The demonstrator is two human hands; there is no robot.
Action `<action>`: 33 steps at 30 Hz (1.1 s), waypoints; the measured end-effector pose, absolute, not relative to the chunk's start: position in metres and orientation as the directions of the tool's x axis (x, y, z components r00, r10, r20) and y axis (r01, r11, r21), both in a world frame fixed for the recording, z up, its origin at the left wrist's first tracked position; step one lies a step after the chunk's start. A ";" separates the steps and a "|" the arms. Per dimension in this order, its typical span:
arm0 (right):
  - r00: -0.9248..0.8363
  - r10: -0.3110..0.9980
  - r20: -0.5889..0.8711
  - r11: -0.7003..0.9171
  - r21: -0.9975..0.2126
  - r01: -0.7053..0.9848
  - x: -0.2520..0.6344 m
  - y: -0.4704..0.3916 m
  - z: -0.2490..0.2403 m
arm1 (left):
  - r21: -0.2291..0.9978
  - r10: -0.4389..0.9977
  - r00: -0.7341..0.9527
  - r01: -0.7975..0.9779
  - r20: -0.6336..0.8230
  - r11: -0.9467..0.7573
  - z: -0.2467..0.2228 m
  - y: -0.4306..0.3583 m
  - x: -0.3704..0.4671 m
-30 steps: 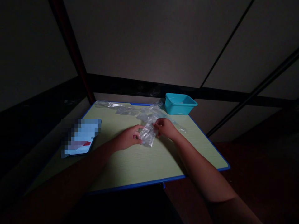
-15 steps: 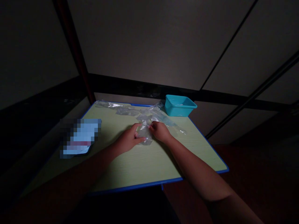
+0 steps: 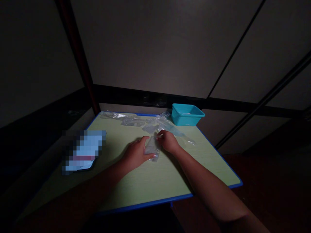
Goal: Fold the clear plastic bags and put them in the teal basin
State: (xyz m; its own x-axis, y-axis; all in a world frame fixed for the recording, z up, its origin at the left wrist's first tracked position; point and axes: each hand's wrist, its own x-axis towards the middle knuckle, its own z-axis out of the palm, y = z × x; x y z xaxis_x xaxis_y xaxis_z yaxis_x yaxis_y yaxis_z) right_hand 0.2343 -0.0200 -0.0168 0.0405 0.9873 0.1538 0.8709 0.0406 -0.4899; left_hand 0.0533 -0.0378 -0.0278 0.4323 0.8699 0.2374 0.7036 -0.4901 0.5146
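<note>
A small clear plastic bag (image 3: 152, 147) lies at the middle of the pale green table (image 3: 145, 187). My left hand (image 3: 137, 152) has its thumb on the bag's lower part and its index finger at the upper left side, the two spread apart. My right hand (image 3: 167, 141) pinches the bag's upper right corner between thumb and fingers. Just beyond the hands lie several more clear plastic bags (image 3: 132, 122), loosely spread and partly overlapping.
A turquoise plastic basket (image 3: 186, 120) stands at the table's back right corner. A pixelated phone-like object (image 3: 88, 150) lies at the left. Blue edging runs round the table, and a panelled wall rises behind it.
The whole view has shifted, so the table and basket sit lower in the picture. Between my hands the small bag looks flatter and now stands apart from the bags behind it.
</note>
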 end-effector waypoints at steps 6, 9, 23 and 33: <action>0.009 0.967 0.254 0.141 -0.565 0.813 0.237 -0.017 -0.023 | 0.468 0.852 0.467 0.713 0.238 -0.522 -0.022 -0.040 0.054; -0.016 0.959 0.283 0.193 -0.610 0.768 0.237 -0.016 -0.023 | 0.551 0.858 0.460 0.665 0.229 -0.504 -0.025 -0.038 0.053; -0.160 0.928 0.337 0.349 -0.631 0.693 0.240 -0.009 -0.028 | 0.521 0.801 0.552 0.625 0.232 -0.582 -0.023 -0.037 0.050; -0.165 0.951 0.263 0.282 -0.510 0.813 0.239 -0.011 -0.023 | 0.289 0.743 0.619 0.685 0.253 -0.669 -0.019 -0.042 0.050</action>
